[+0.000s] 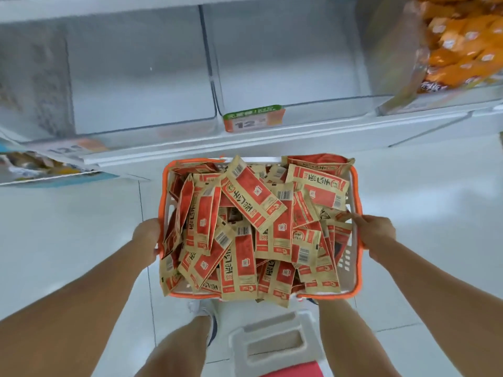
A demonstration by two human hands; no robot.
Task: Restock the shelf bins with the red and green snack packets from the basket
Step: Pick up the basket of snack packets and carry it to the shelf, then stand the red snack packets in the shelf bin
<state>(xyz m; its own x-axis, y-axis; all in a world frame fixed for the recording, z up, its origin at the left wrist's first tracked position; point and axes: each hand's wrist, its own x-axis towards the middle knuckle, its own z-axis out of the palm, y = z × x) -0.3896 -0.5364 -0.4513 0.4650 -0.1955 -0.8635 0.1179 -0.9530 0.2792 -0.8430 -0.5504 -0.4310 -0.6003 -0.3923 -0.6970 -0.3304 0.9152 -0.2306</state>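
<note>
Basket held below empty bins
Left hand (147, 235) and right hand (377, 232) gripped basket (356, 268) sides; red packets (253, 205) between them, bins (294, 77) beyond the basket.

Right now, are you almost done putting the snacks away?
Not nearly. Nothing looks done: both clear bins look empty. In hand: left hand and right hand hold the basket. Left: all the red packets piled inside; no green ones show.

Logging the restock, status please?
Left hand and right hand grip the basket sides. Red snack packets heaped inside, none shelved. Clear bins empty ahead; nothing blocking.
</note>
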